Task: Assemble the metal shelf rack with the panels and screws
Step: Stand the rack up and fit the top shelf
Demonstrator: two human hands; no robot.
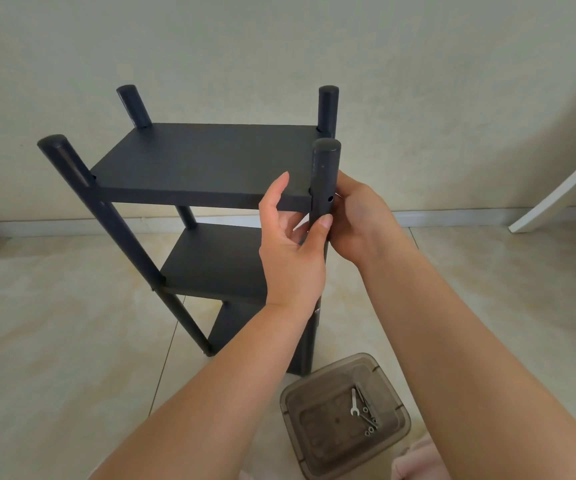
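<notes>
Rack (210, 188): upright on floor by wall, three shelves fitted. My left hand (291, 244) pinches near-right post (324, 181), steadying its screw hole. Right hand (359, 220) curls behind post; whether it holds a screw, I cannot tell. Tray (345, 415) with screws sits below, clear of elbows.

- Shelf rack (207, 161): dark matt finish on the panels, with a fine grainy texture; posts (324, 178) smooth, with a faint sheen.
- Tray (345, 417): smoky translucent plastic, glossy at the rim.
- Wrench (354, 403) and screws (370, 426) in the tray: bright bare metal, shiny.
- Floor (65, 341): pale glazed tiles, smooth, with a soft reflection.
- Wall (245, 46): off-white, matt, lightly textured.
- Skirting (453, 216): smooth, light, semi-gloss.
- Object at the right edge (563, 188): white, smooth, painted look.
</notes>
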